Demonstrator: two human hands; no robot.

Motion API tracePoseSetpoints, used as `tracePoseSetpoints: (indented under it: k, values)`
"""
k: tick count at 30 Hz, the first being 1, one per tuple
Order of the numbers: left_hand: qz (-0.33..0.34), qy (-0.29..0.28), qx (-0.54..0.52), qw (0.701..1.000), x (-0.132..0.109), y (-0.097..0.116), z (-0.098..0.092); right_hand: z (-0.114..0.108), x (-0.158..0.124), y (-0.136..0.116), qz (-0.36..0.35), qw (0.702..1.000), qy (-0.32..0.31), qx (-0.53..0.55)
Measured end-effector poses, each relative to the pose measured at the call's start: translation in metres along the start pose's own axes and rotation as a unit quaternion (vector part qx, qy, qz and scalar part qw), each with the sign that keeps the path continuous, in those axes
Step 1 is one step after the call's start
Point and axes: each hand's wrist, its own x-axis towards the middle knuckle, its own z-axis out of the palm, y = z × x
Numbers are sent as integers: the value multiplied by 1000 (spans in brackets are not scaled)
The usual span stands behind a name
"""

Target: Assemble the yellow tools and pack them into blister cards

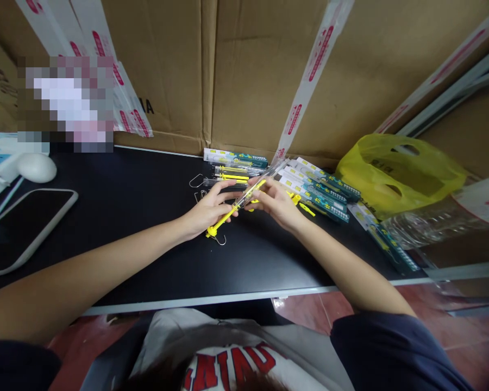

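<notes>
My left hand [209, 209] grips the lower end of a slim yellow tool [225, 216] with a small metal hook at its tip. My right hand [275, 201] pinches a clear plastic sleeve [264, 178] that covers the tool's upper end. Both hands meet above the middle of a black table [138, 217]. Just behind them lie several packed yellow tools [232, 172] in clear sleeves. A fanned row of teal and white packages [321, 190] lies to the right of my right hand.
A yellow plastic bag [399, 174] and a pile of clear sleeves [436, 222] sit at the right. A tablet [20, 222] and white mouse [36, 166] lie at the left. Cardboard boxes [248, 70] wall the back. Loose metal hooks [195, 181] lie near my left hand.
</notes>
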Motion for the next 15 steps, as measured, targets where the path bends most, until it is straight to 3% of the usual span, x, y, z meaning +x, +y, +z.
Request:
tracePoseSetpoints:
  k: [5,15]
  values:
    - [12,5,33,999,0,-1,-1,4,-4,4,25,998,-64,-15]
    - [-27,44,15,999,-1,-4,3,8,-6,1,34,997,-68,-14]
